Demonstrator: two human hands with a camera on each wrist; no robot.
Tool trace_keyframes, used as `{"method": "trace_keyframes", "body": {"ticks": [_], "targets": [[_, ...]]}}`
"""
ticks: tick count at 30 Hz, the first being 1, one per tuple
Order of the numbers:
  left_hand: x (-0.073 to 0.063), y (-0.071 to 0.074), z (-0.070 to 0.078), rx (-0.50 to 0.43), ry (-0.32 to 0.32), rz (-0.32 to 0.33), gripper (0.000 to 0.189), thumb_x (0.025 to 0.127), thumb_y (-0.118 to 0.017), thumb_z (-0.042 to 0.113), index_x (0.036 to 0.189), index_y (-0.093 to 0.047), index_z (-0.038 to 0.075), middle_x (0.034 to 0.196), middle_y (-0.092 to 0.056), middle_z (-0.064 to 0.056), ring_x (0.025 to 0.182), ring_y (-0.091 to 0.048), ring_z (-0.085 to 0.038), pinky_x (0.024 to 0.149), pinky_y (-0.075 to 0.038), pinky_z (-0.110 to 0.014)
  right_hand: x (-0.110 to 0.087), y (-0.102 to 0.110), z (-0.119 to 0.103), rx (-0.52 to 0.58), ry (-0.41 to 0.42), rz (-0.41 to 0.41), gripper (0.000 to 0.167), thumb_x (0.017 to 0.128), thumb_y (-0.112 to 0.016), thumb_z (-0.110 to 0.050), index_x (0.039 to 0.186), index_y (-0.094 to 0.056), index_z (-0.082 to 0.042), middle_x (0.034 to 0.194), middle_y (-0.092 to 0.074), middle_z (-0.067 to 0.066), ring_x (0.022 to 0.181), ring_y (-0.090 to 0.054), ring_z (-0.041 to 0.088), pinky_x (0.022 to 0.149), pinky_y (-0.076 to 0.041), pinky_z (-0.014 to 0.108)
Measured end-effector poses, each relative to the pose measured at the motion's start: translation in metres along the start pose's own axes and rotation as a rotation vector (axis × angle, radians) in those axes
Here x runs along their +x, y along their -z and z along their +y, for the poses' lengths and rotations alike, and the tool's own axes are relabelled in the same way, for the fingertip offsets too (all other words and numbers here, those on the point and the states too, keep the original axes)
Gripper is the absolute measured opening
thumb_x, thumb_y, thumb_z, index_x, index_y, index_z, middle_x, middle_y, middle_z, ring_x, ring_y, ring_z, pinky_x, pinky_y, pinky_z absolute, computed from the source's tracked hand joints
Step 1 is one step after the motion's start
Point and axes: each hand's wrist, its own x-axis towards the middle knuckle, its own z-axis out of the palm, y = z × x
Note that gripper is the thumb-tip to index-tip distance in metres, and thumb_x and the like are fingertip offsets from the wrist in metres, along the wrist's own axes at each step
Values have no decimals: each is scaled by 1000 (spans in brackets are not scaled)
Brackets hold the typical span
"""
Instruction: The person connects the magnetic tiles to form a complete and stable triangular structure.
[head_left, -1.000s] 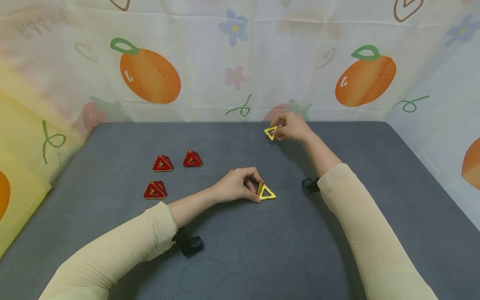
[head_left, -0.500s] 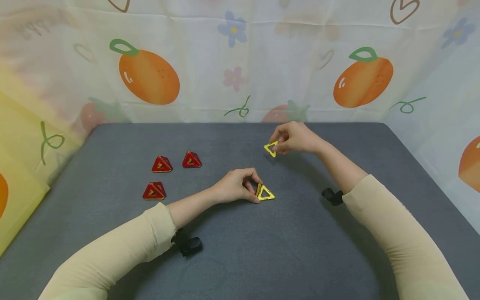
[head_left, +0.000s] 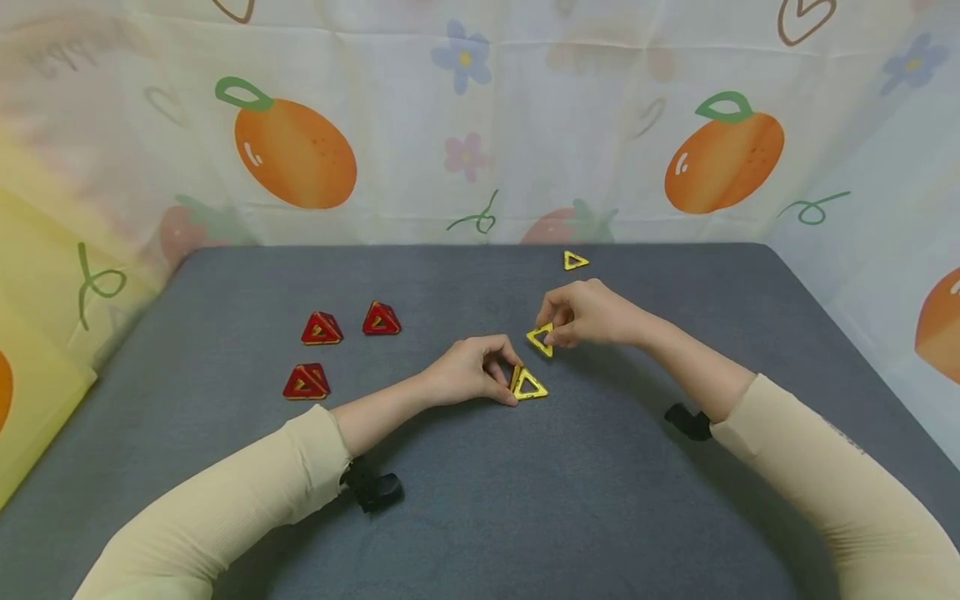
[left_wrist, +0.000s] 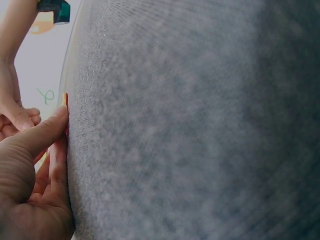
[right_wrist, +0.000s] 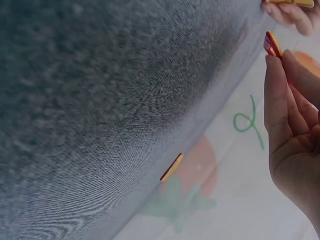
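Observation:
In the head view my left hand (head_left: 471, 372) pinches an upright yellow triangular magnetic tile (head_left: 516, 380) between thumb and fingers. A flat yellow triangular tile (head_left: 531, 385) lies against its base, on the grey table. Further back and to the right, my right hand (head_left: 596, 312) holds another yellow triangular tile (head_left: 540, 340) by one side, tilted just above the tabletop. The right wrist view shows that tile (right_wrist: 271, 44) has a red side, gripped by thumb and fingertips. In the left wrist view, my left hand's own fingers hide most of what it holds.
A loose yellow tile (head_left: 575, 261) lies near the back edge of the grey table (head_left: 480, 517). On the left stand three red pyramids (head_left: 322, 329) built from tiles. A printed cloth (head_left: 405, 125) hangs behind the table.
My right hand has come from the back edge toward my left hand, bringing its tile along. The loose tile at the back has come into sight. My left hand stays put.

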Motion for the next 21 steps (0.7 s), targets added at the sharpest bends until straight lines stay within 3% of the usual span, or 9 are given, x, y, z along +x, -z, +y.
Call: {"method": "trace_keyframes", "body": {"ticks": [21], "targets": [[0,0,-2,-10,-18,-3,38,75,-85,8,107,-63,8,88,-73,-11,73,-67,-7,71,-54,-24,-19,-16,0,51,4,-60,15,89,-72,-10,104,-71,-10,82,-75,4,71,-71,17,66,-58,32]]}}
